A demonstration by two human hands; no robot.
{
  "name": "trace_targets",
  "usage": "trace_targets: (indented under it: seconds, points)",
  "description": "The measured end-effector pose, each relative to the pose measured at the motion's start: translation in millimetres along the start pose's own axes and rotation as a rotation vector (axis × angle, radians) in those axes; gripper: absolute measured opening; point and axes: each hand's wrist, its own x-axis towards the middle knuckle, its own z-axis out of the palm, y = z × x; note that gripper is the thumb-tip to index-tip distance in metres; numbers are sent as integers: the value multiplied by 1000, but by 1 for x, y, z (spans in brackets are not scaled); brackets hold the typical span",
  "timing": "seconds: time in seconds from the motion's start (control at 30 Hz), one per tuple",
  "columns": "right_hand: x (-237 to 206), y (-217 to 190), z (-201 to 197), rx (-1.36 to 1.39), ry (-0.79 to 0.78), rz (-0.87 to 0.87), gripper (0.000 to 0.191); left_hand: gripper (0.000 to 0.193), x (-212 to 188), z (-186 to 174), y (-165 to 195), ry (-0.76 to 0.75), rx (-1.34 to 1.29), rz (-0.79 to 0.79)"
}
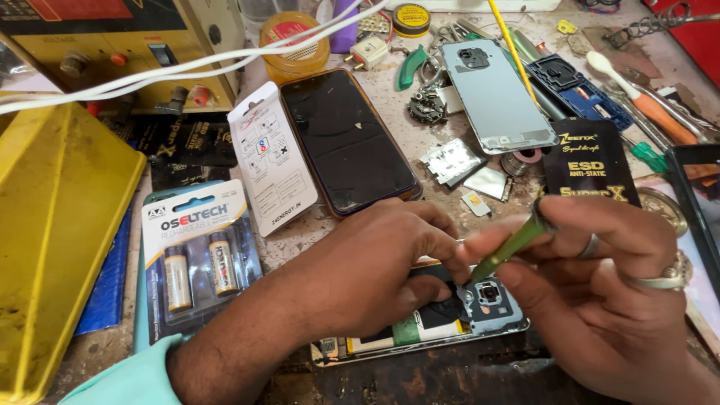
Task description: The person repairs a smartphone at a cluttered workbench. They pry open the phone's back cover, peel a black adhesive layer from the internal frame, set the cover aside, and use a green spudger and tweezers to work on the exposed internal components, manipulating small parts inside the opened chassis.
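Head view: left hand (375, 262) pressed flat on opened phone (450, 319), near centre. Right hand (600, 285) pinched shut on green screwdriver (514, 244), tip beside camera module (489, 294). Phone likely light, stiff, fragile; hold by frame edges.

An open phone (450, 322) lies flat near the front edge of the table, with its back cover off, so you can see its dark insides, a grey frame around the camera hole, a bit of green tape and a white and yellow strip. It lies sideways, with the camera end to the right, and much of it is hidden under the left hand (375, 262) that rests on top of it. A green screwdriver (517, 240) is held tilted in the right hand (600, 292), its thin tip pointing down at the phone close to the camera hole.
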Motion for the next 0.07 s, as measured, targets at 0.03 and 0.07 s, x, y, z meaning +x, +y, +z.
trace_targets:
  seconds: [0.03,0.07]
  points:
    - [2,5,1,-55,6,-53,71,21,0,0,1,5,7,-11]
    - [5,11,3,-112,14,-102,78,22,0,0,1,7,10,-21]
